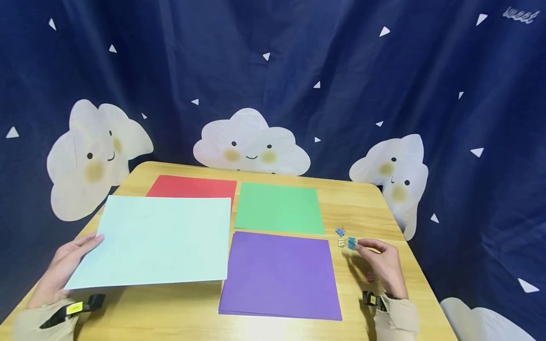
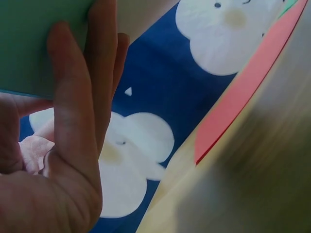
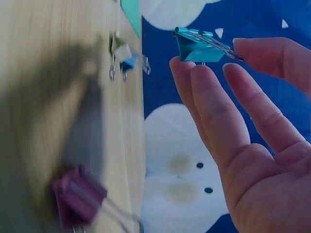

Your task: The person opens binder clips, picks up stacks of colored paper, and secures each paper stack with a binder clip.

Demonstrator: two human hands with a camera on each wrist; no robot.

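Left hand (image 1: 64, 265): fingers grip pale-blue paper (image 1: 158, 239). Right hand (image 1: 386, 265): fingers pinch teal binder clip (image 3: 199, 47) above desk (image 1: 358, 201). Curtain (image 1: 350, 52) lettering (image 1: 521, 15) reads "sweet"; yellow wrist label (image 1: 74, 308) unreadable.

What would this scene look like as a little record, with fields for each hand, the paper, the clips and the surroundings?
Left hand: the hand grips light blue paper by its left edge
Right hand: the hand pinches a teal binder clip by its wire handle
Paper on table: red paper, partly hidden in the head view; green paper; purple paper
Loose clips: blue clip, pale yellow clip, pink clip
Surface: wooden table
Backdrop: dark blue curtain with smiling clouds
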